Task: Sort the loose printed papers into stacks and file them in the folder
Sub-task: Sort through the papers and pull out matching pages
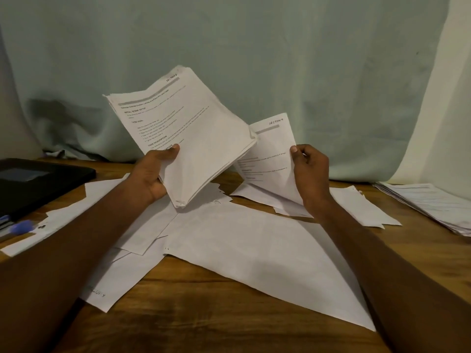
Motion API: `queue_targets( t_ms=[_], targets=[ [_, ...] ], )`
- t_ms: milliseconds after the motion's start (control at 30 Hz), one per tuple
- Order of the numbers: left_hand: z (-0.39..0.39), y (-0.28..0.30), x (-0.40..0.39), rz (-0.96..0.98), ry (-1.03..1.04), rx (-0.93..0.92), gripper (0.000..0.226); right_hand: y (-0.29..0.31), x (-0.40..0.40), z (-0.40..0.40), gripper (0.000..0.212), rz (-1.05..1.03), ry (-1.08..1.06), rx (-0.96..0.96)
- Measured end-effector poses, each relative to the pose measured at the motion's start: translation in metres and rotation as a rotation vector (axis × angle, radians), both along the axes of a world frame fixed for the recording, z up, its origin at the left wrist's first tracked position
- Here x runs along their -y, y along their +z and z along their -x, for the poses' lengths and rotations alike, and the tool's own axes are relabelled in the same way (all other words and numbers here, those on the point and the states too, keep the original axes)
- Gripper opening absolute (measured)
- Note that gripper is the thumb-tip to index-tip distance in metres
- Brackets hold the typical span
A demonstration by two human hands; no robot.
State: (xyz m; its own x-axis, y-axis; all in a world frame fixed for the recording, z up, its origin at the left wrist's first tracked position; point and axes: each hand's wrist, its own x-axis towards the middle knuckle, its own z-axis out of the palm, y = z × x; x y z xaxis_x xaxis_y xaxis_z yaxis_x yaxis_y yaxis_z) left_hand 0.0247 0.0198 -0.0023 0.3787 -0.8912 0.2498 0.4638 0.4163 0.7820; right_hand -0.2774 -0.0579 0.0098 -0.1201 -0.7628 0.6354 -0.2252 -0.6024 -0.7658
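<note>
- Biggest thing I'm looking at is the pale green cloth backdrop (pixel 280 59), hanging behind everything and bunching where it meets the brown wooden table (pixel 204 322).
- All over the middle of that table I've got loose white paper sheets (pixel 254 245), overlapping each other at odd angles, mostly blank side up.
- Far left there's a flat black folder (pixel 38 184) lying shut on the table, with a blurry blue pen (pixel 21 228) just in front of it.
- Far right edge has a fanned pile of printed pages (pixel 430 205), already sitting on the table well apart from the mess.
- My left hand (pixel 150 177) grips a thick white bundle of printed papers (pixel 188 138) by its lower edge, thumb on top, tilted up above the table.
- My right hand (pixel 311 171) pinches a single printed white sheet marked "SECTION 4" (pixel 270 154) at its right edge, held up just beside the bundle, partly tucked behind it.
</note>
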Motion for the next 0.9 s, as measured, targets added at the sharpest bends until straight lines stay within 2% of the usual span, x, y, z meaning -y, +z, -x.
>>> queue_targets(
  t_ms=[133,267,433,500,633,733,867,900],
  targets=[
    [0.002,0.001,-0.003,0.008,-0.024,0.004,0.047,-0.001,0.0,0.0,0.015,0.03,0.022,0.055],
    [0.005,0.003,-0.009,-0.002,-0.076,0.098,0.046,-0.002,0.0,0.004,0.044,0.16,0.066,0.136],
    [0.001,0.001,-0.005,0.009,-0.051,0.146,0.053,0.001,0.003,0.007,0.033,0.134,0.073,0.232],
    [-0.001,0.004,-0.006,0.031,-0.018,0.126,0.054,0.001,0.001,0.006,0.03,0.15,0.108,0.169],
    [-0.016,0.012,-0.009,0.078,0.076,-0.016,0.036,-0.007,-0.005,-0.009,0.041,0.254,0.181,-0.083],
    [-0.033,0.013,-0.012,0.1,0.171,-0.057,0.041,-0.016,-0.018,-0.024,0.044,0.378,0.256,-0.23],
    [-0.053,0.012,-0.018,0.043,0.272,-0.038,0.044,-0.026,-0.036,-0.043,0.047,0.324,0.374,-0.303],
    [-0.055,0.013,-0.019,0.021,0.285,-0.035,0.041,-0.026,-0.042,-0.049,0.045,0.385,0.399,-0.35]
  ],
)
